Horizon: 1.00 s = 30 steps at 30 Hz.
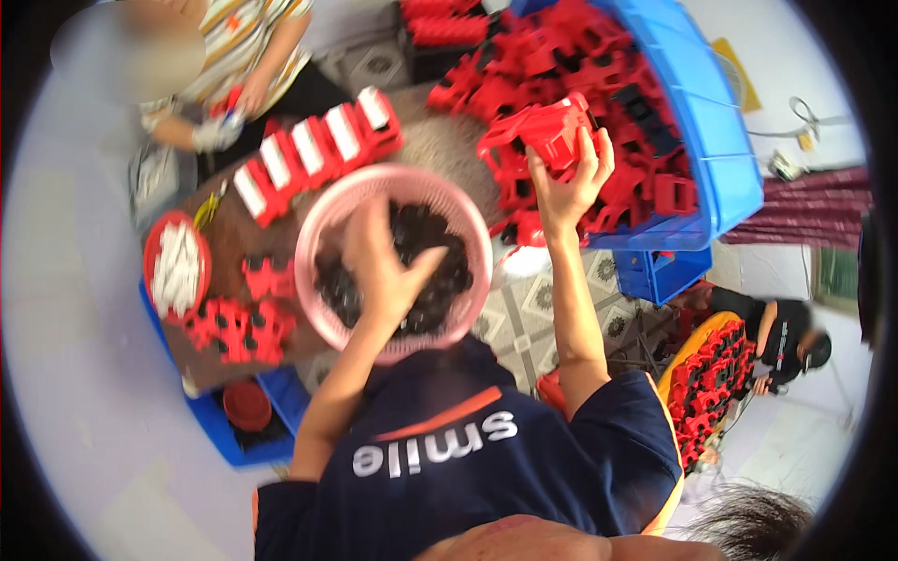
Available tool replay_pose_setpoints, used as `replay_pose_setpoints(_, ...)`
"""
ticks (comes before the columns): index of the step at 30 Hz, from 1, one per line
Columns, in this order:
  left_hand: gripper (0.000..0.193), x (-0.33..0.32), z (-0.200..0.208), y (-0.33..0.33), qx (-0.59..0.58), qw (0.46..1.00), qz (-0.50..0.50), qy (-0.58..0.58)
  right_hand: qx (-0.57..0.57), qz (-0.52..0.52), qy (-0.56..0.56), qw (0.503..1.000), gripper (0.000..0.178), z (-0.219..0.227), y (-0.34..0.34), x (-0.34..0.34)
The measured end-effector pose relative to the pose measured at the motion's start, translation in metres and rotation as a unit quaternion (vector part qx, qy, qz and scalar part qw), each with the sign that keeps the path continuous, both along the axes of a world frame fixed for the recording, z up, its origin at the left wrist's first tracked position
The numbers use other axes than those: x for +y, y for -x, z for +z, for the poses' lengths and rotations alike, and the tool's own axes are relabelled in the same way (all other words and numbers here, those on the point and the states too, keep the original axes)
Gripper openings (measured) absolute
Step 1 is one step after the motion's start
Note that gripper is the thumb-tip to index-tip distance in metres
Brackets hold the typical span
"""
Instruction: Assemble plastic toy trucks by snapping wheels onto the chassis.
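My left hand (pixel 382 264) reaches down into a pink round basket (pixel 323 220) full of small black parts (pixel 440 252). Its fingers are among the parts and blurred, so a grip does not show. My right hand (pixel 566 182) is raised to the right of the basket. It grips a red plastic housing (pixel 541 133) from below. The housing hangs at the edge of a big blue bin (pixel 716 140) heaped with similar red housings (pixel 608 65).
A brown table (pixel 220 245) carries a row of red-and-white parts (pixel 313 150), loose red pieces (pixel 238 327) and a red bowl of white pieces (pixel 176 266). A person in a striped shirt (pixel 234 56) works at the far side. Another person (pixel 786 341) sits by a yellow tub of red parts (pixel 711 383).
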<state>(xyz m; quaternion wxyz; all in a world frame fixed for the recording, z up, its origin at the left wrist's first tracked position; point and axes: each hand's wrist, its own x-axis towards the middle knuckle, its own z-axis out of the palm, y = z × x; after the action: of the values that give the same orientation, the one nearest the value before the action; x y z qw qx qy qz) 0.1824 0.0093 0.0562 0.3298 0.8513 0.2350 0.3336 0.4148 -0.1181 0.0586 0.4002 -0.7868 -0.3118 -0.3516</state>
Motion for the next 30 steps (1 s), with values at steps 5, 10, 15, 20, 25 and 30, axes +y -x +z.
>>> replay_pose_setpoints(5,0.100,-0.032,-0.002,0.008,0.070,0.994,0.008,-0.084,0.210,0.262,0.096,0.937,0.071,0.000,0.142,-0.010)
replay_pose_setpoints(10,0.083,-0.005,-0.052,0.122,-0.025,0.836,0.035,0.547,0.529,0.325,0.082,0.780,0.036,-0.088,0.148,0.007)
replay_pose_setpoints(15,0.083,0.001,-0.039,0.188,-0.061,0.759,0.052,0.647,0.233,0.306,0.275,0.881,0.030,-0.199,0.119,0.097)
replay_pose_setpoints(20,0.093,-0.025,-0.049,0.201,-0.168,0.681,0.071,0.709,0.016,0.256,0.522,0.814,0.031,-0.269,0.102,0.140)
replay_pose_setpoints(25,0.090,-0.029,-0.042,0.185,-0.142,0.707,0.129,0.681,0.167,0.281,0.520,0.789,0.022,-0.261,0.095,0.149)
replay_pose_setpoints(30,0.084,-0.010,-0.040,0.175,-0.155,0.738,0.141,0.642,0.296,0.225,0.383,0.846,0.040,-0.216,0.094,0.107)
